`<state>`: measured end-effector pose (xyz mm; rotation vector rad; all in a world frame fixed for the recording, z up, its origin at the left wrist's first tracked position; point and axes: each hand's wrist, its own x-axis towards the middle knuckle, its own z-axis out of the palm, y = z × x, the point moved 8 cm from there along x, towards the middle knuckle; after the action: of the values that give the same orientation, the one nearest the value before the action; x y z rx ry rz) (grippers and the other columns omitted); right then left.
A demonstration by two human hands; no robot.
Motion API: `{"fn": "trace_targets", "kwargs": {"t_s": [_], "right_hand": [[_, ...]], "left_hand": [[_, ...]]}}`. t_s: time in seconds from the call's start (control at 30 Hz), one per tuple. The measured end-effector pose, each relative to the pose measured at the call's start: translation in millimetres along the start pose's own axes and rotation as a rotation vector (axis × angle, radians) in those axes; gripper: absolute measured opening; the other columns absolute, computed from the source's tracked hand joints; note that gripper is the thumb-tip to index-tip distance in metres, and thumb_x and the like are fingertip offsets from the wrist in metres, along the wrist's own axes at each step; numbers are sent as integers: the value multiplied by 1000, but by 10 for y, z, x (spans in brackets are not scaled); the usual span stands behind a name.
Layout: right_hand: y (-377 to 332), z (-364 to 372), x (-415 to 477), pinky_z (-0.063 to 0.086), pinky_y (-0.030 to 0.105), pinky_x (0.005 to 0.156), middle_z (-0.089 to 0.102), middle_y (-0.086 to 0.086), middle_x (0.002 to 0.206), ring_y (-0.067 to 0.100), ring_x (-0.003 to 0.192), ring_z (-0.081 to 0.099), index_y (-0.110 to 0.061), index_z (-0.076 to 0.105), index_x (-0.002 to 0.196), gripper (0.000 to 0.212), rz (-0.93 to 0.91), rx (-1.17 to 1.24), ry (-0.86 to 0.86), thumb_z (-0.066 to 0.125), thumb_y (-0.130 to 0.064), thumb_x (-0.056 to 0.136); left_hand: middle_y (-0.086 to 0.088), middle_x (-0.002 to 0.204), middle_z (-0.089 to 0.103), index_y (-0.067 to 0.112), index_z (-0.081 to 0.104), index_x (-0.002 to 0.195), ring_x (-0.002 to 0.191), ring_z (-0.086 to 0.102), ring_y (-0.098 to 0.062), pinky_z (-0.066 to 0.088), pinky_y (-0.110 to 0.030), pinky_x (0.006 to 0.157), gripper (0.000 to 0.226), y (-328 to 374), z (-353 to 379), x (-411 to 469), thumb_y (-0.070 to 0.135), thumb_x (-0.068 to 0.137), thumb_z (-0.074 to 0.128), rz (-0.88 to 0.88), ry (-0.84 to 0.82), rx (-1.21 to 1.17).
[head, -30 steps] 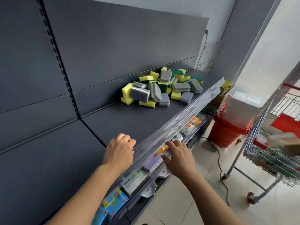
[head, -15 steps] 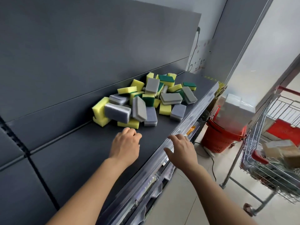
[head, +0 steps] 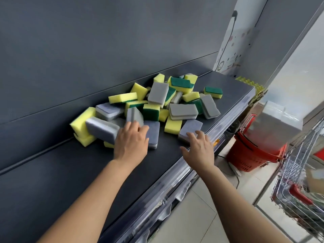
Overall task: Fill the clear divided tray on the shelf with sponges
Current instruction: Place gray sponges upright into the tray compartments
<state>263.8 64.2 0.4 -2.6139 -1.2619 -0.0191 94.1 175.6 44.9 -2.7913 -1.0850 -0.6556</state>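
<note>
Left hand (head: 130,143) and right hand (head: 198,148) — both spread, empty — at near edge of sponges (head: 157,102).

1. I've got a matt dark-grey shelf (head: 84,165), smooth, looks like painted metal.
2. Sponges (head: 150,106): porous yellow foam, rough green and grey scouring faces.
3. Shelf's front strip (head: 177,174) is clear glossy plastic.
4. Red basket (head: 252,155): perforated plastic, slight sheen.
5. Trolley (head: 298,174) reads as shiny wire metal.
6. Floor (head: 198,223) tiles look smooth, pale.
</note>
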Motion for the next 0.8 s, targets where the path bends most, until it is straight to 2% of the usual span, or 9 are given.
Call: {"fn": "trace_targets", "kwargs": {"t_s": [0.1, 0.17, 0.3, 0.4, 0.5, 0.57, 0.63, 0.7, 0.8], "right_hand": [[122, 69, 213, 32, 41, 106, 32, 7, 145, 28, 133, 30, -24, 41, 136, 58, -31, 10, -55, 62, -42, 84], [175, 107, 325, 33, 39, 104, 34, 6, 142, 28, 129, 34, -25, 40, 136, 61, -44, 9, -80, 64, -41, 82], [201, 101, 535, 34, 37, 97, 42, 6, 133, 29, 119, 40, -25, 46, 130, 52, -57, -34, -72, 64, -37, 82], [102, 26, 627, 30, 34, 87, 58, -1, 120, 25, 106, 47, -28, 59, 118, 36, -181, -85, -14, 57, -28, 82], [34, -89, 689, 22, 32, 73, 68, -4, 96, 24, 89, 49, -26, 69, 97, 24, -263, -67, 41, 55, -25, 78], [-6, -216, 718, 27, 33, 70, 68, 0, 74, 26, 79, 51, -20, 71, 81, 18, -288, 52, 140, 56, -26, 73], [-65, -368, 695, 34, 33, 68, 64, 2, 63, 28, 73, 55, -17, 70, 74, 21, -317, 183, 252, 52, -27, 71], [-140, -480, 639, 33, 32, 68, 66, 3, 72, 27, 73, 58, -15, 69, 84, 23, -360, 272, 303, 50, -25, 76], [-207, -566, 590, 34, 28, 60, 66, 6, 94, 29, 73, 60, -13, 62, 108, 23, -407, 435, 317, 49, -20, 90]], "left_hand": [[-14, 101, 53, 12, 61, 113, 90, 52, -34, 48, -44, 66, 39, -48, 62, 171, 13, 75, 72, -121, 11, 50], [-18, 117, 53, 14, 60, 116, 104, 51, -38, 46, -46, 76, 50, -75, 143, 238, 8, 69, 75, -176, -19, 135], [-20, 147, 30, 15, 41, 137, 129, 33, -38, 39, -49, 94, 66, -169, 304, 237, 15, 78, 71, -353, -117, 99], [-18, 148, 28, 15, 36, 140, 128, 33, -37, 40, -48, 95, 71, -140, 265, 227, 15, 79, 72, -373, -76, 95], [-18, 149, 24, 18, 26, 146, 130, 27, -36, 32, -45, 103, 77, -149, 216, 192, 17, 82, 69, -451, -57, 25], [-15, 143, 33, 21, 22, 147, 127, 30, -34, 30, -44, 104, 79, -180, 187, 160, 17, 82, 68, -514, -33, -50], [-11, 130, 42, 24, 22, 147, 122, 36, -32, 33, -45, 100, 79, -192, 137, 125, 14, 82, 67, -552, 8, -136], [-9, 128, 42, 28, 22, 146, 121, 38, -31, 39, -47, 98, 80, -199, 52, 79, 7, 81, 64, -610, 64, -259], [-2, 137, 36, 33, 19, 145, 123, 38, -25, 44, -46, 93, 82, -235, -64, -38, 4, 80, 60, -751, 153, -497]]}}
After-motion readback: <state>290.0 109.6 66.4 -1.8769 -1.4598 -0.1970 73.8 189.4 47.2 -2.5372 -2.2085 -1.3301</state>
